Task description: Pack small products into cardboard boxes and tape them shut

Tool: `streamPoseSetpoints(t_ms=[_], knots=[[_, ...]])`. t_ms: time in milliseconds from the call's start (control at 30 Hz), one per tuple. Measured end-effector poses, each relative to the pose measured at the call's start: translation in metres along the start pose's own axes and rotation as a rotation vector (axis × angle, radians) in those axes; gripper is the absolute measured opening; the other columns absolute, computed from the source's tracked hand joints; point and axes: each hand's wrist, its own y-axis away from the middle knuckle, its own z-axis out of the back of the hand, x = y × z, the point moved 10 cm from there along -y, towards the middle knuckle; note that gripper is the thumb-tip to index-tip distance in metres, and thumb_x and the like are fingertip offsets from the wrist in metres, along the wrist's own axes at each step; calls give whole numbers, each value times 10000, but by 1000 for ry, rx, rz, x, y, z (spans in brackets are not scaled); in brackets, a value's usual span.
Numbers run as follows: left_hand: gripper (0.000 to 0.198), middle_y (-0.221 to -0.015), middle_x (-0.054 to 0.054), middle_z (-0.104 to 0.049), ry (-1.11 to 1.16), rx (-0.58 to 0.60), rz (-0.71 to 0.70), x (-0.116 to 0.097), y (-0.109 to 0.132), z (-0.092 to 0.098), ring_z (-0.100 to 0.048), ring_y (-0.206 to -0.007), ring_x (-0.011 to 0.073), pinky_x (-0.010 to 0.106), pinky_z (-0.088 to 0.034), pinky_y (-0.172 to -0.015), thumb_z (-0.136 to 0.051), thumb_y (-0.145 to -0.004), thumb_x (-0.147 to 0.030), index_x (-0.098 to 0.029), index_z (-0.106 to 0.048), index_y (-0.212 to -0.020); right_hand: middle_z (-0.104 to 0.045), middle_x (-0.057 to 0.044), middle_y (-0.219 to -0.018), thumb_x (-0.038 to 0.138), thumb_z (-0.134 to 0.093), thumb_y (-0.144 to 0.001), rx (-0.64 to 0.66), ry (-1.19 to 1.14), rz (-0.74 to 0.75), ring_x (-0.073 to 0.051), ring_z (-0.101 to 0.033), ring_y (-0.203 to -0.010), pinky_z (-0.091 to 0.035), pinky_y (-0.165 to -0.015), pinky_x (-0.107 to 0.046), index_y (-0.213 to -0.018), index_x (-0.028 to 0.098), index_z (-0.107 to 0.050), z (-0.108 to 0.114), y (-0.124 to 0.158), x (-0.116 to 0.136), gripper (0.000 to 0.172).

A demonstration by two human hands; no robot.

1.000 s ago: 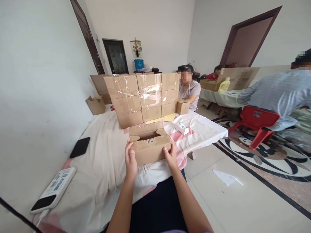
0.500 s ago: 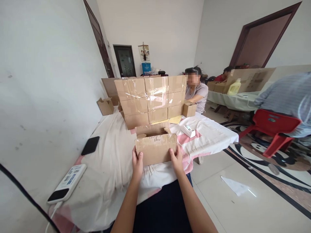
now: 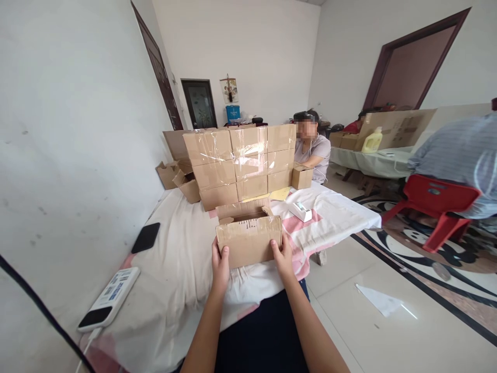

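Observation:
An open cardboard box (image 3: 248, 247) rests near the front edge of the cloth-covered table, its top flaps raised and the inside dark. My left hand (image 3: 220, 261) grips its left end, thumb on the front face. On the right end my right hand (image 3: 283, 254) holds it the same way. Behind it stands a wall of taped cardboard boxes (image 3: 248, 160), stacked in rows. A small white box (image 3: 300, 211) lies to the right of the held box, and flat yellow sheets (image 3: 280, 194) lie at the foot of the stack.
Left on the table are a black phone (image 3: 146, 238) and a white power bank (image 3: 109, 299) with a cable. Open boxes (image 3: 188, 187) stand left of the stack, a small box (image 3: 302, 177) right. A person (image 3: 316, 147) sits behind; another sits on a red chair (image 3: 440, 202).
An open box at the stack's left side has come out further to the left. The view has shifted slightly; both hands keep their hold on the cardboard box.

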Motion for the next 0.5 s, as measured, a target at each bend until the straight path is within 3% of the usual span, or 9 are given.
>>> streamPoseSetpoints(t_ms=[233, 500], knots=[[708, -1533, 125, -564, 2, 7, -10, 2, -2, 0, -516, -1453, 305, 448, -434, -1205, -611, -922, -627, -265, -463, -1512, -688, -139, -1347, 533, -611, -953, -1, -7, 21, -318, -639, -1270, -522, -1098, -485, -1358, 208, -630, 0, 0, 1, 519], [682, -1546, 111, -559, 2, 10, -9, -1, -1, -1, -532, -1441, 298, 432, -450, -1195, -607, -929, -610, -273, -471, -1506, -633, -144, -1455, 536, -601, -963, 31, -54, 21, -328, -586, -1376, -501, -1128, -502, -1462, 215, -562, -3, 0, -2, 595]])
